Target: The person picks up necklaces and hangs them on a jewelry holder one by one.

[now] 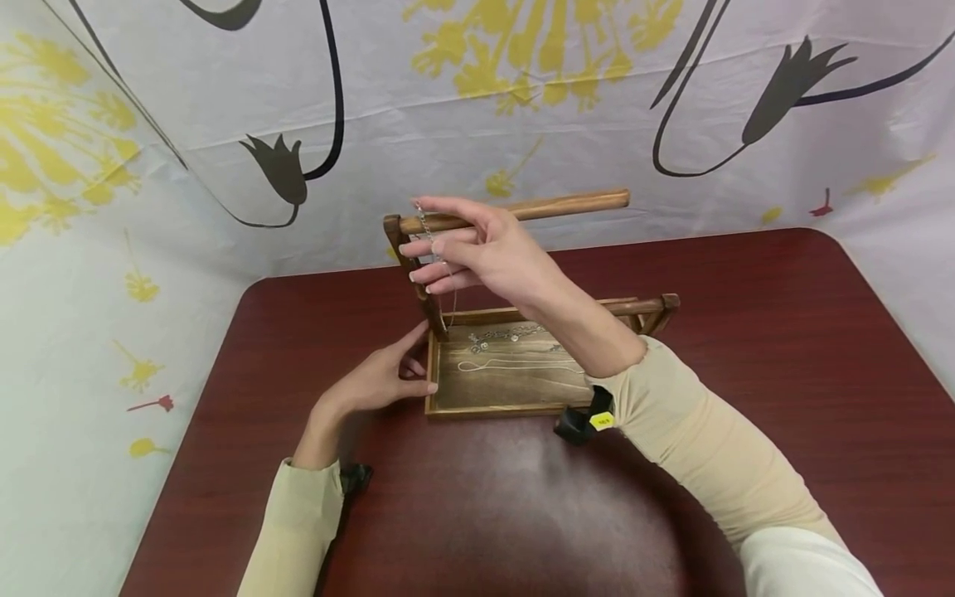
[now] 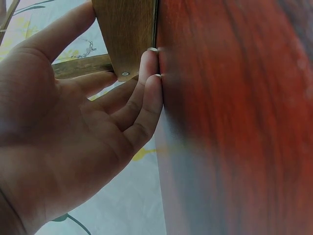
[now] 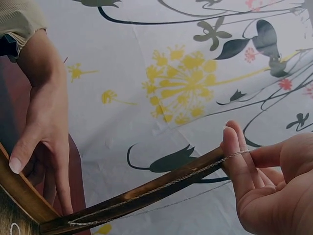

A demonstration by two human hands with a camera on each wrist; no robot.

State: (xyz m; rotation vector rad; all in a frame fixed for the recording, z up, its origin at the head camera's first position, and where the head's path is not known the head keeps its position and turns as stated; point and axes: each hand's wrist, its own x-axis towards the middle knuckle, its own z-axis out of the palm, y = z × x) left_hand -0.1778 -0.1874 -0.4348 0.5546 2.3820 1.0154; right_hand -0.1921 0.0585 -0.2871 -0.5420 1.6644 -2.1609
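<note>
A wooden jewelry stand has a shallow tray (image 1: 485, 410) at its base and a long upper bar (image 1: 578, 204) on a left-hand post. My left hand (image 1: 376, 377) holds the tray's left end, thumb at the front corner and forefinger toward the back. In the left wrist view its fingers reach round the wooden end piece (image 2: 126, 34). Above the tray, beside the post's top, my right hand (image 1: 488, 253) pinches a thin silver chain necklace (image 3: 232, 156). The chain slants down from the fingers along the post (image 3: 161, 188), its lower end near the post's foot.
Inside the tray lie a silver chain with charms (image 1: 515, 334) and a pale looped necklace (image 1: 507, 365). A lower bar (image 1: 630, 307) ends at the right, partly behind my right forearm. The red-brown table (image 1: 783, 373) meets a flower-printed cloth (image 1: 358, 66) at the back.
</note>
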